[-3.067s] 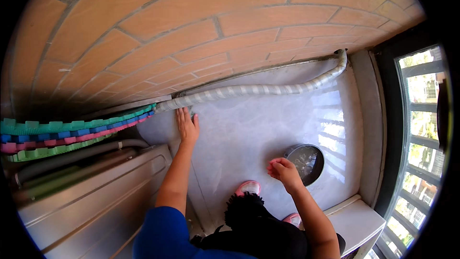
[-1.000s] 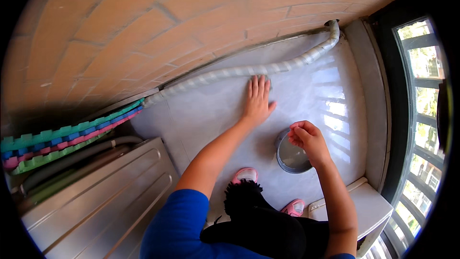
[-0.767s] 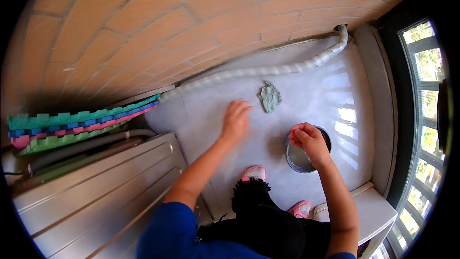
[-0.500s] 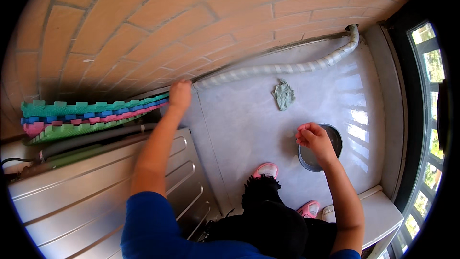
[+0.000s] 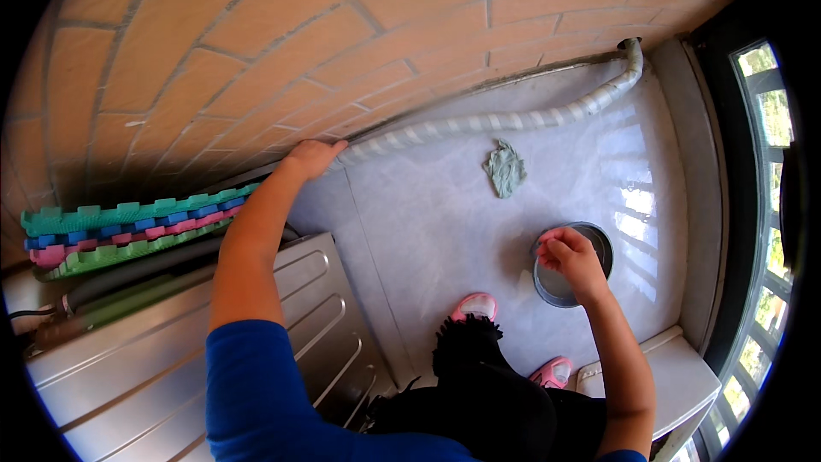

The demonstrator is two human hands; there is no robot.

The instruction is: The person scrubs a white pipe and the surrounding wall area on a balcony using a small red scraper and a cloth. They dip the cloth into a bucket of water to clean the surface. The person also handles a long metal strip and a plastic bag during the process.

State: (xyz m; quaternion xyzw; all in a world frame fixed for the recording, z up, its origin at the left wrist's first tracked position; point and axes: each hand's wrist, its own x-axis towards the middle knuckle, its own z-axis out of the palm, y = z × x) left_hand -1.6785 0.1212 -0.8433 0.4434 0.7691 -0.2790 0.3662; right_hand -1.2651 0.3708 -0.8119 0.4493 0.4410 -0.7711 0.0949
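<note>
My left hand (image 5: 312,156) reaches out to the end of a long striped grey hose (image 5: 505,120) that runs along the foot of the brick wall, fingers curled over it. My right hand (image 5: 569,258) grips the near rim of a round grey metal bowl (image 5: 590,244) on the pale tiled floor. A crumpled grey-green cloth (image 5: 505,168) lies on the floor between the hose and the bowl, touched by neither hand.
Stacked green, blue and pink foam mats (image 5: 128,227) lean at the left. A grey metal appliance (image 5: 171,359) stands below them. A low ledge and a window grille (image 5: 761,222) close off the right. My pink shoes (image 5: 475,306) stand on the floor.
My left hand left the cloth on the floor and swung left to the hose end by the mats. My right hand stayed on the bowl's rim.
</note>
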